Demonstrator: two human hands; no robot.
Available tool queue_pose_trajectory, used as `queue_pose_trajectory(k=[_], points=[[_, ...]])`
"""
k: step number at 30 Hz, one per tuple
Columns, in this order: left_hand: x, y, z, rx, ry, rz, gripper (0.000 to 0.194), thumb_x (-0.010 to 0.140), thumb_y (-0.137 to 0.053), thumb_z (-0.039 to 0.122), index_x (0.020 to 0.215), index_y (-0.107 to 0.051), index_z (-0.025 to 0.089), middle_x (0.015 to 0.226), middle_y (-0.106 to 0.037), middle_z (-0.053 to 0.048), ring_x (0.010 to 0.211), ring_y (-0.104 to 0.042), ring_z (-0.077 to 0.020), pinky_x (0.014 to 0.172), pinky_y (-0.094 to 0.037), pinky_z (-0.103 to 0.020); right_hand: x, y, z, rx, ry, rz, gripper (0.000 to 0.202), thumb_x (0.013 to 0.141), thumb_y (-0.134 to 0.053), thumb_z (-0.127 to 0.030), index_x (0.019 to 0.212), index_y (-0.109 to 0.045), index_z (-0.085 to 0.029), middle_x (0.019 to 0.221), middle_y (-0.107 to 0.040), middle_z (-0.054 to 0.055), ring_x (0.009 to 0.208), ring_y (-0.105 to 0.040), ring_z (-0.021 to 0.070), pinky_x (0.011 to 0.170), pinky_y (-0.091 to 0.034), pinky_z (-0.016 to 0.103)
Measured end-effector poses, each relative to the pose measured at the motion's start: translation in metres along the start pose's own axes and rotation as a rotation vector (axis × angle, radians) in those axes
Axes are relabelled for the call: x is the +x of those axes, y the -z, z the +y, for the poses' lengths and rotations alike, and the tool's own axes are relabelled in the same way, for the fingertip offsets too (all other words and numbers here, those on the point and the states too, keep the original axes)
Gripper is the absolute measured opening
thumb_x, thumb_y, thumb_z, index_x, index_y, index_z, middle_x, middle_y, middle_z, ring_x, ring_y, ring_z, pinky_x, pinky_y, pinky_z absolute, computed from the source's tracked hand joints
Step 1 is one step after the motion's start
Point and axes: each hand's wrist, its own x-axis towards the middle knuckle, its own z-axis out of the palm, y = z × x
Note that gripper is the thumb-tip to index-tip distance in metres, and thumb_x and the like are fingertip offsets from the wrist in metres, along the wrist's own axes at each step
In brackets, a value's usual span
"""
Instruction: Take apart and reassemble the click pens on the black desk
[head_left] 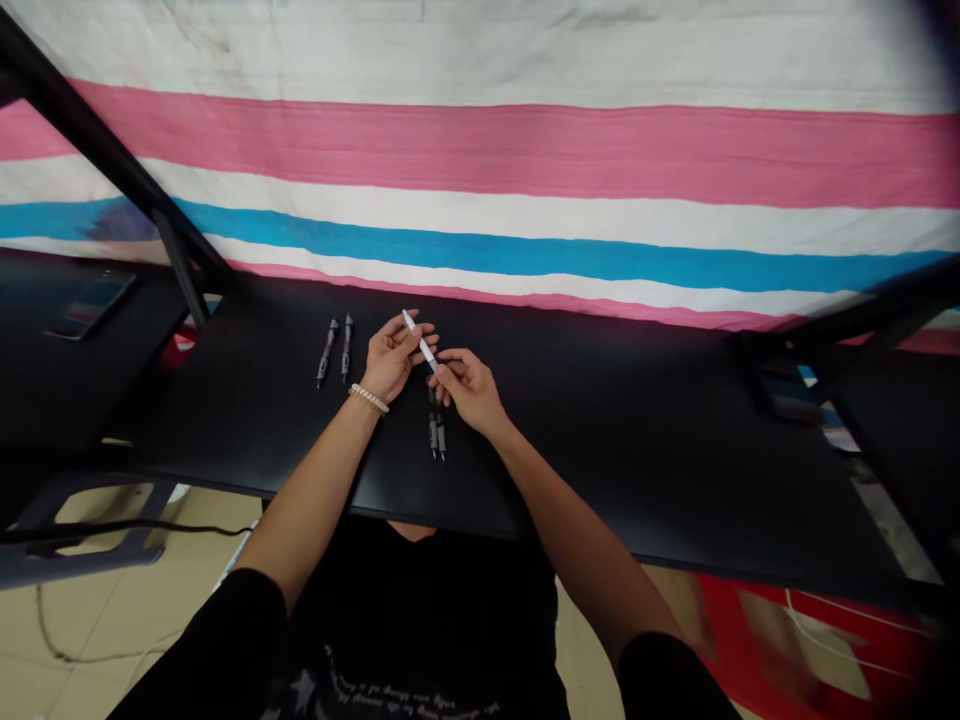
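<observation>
A white pen (420, 338) slants between my two hands above the black table. Its upper end lies against the thumb and fingers of my left hand (394, 358), which wears a pale beaded bracelet on the wrist. The lower end is pinched by the fingertips of my right hand (471, 390). Just below the hands, two dark pens with grey grips (436, 428) lie side by side, their upper ends partly hidden by my right hand. Left of my left hand lie two more pens, one slightly tilted (327, 352) and one nearly upright in view (346, 347).
A striped pink, white and blue sheet (525, 150) hangs behind the black table (637, 430). Dark metal frame bars (112, 150) stand at both sides. A phone (94, 303) lies on the surface at far left. A grey stool (97, 530) and a red stool (750, 650) stand below.
</observation>
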Motion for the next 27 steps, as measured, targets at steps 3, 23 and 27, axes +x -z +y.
queue_pose_trajectory(k=[3, 23, 27], points=[[0.001, -0.002, -0.004, -0.042, -0.053, 0.078, 0.051, 0.066, -0.089, 0.031, 0.109, -0.064, 0.02, 0.092, -0.074, -0.005, 0.081, -0.073, -0.0175, 0.077, -0.06, -0.031, -0.003, -0.003, 0.003, -0.068, -0.055, 0.053, 0.04, 0.088, -0.058, -0.058, 0.089, -0.062, -0.018, 0.06, -0.062, -0.002, 0.041, -0.052, 0.0086, 0.037, -0.039, 0.02], [-0.001, -0.008, -0.015, -0.058, -0.128, 0.277, 0.051, 0.066, -0.09, 0.034, 0.108, -0.066, 0.019, 0.086, -0.073, -0.003, 0.084, -0.074, -0.0184, 0.08, -0.059, -0.03, -0.004, -0.006, 0.012, -0.222, 0.076, 0.298, 0.022, 0.087, -0.064, -0.039, 0.099, -0.071, -0.022, 0.092, -0.068, 0.006, 0.08, -0.068, 0.0169, 0.074, -0.059, 0.034], [0.001, -0.006, -0.015, -0.058, -0.126, 0.282, 0.05, 0.068, -0.088, 0.033, 0.11, -0.065, 0.019, 0.089, -0.073, -0.004, 0.087, -0.073, -0.019, 0.083, -0.059, -0.032, -0.004, -0.006, 0.012, -0.241, 0.128, 0.308, 0.026, 0.081, -0.072, -0.036, 0.104, -0.071, -0.024, 0.101, -0.068, 0.006, 0.092, -0.068, 0.0186, 0.08, -0.059, 0.034]])
